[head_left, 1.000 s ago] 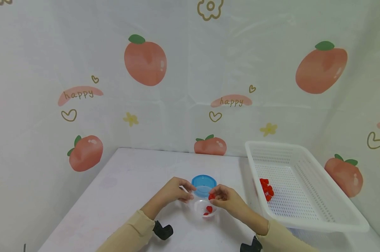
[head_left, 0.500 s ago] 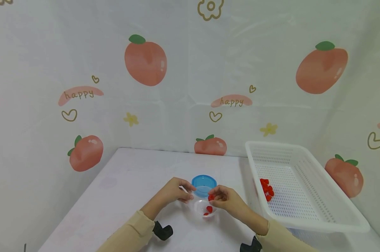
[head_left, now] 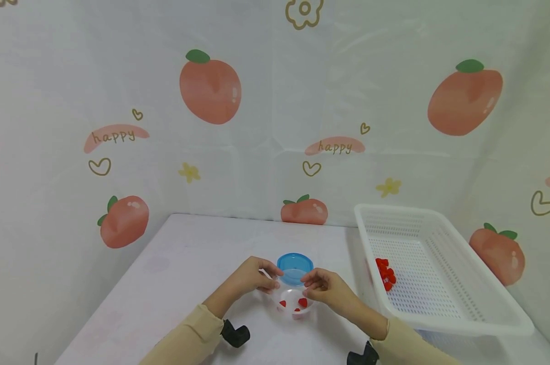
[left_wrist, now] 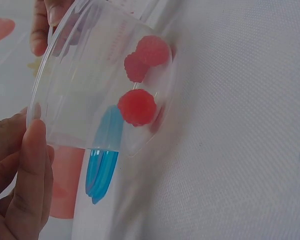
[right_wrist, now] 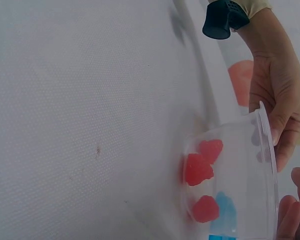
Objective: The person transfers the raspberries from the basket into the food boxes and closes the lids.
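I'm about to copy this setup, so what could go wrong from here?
The left hand holds the clear cup near the top, so a jerk might tip it and spill the three red pieces inside. The blue lid lies just beyond the cup, so the right hand may knock it.

Left hand (head_left: 253,275), right hand (head_left: 332,291), red pieces (head_left: 303,302) in cup (head_left: 291,298)

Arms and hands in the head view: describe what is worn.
The left sleeve and right sleeve are plain beige, ending short of the hands. A black attachment juts out by each cuff. The left hand and right hand are ungloved.
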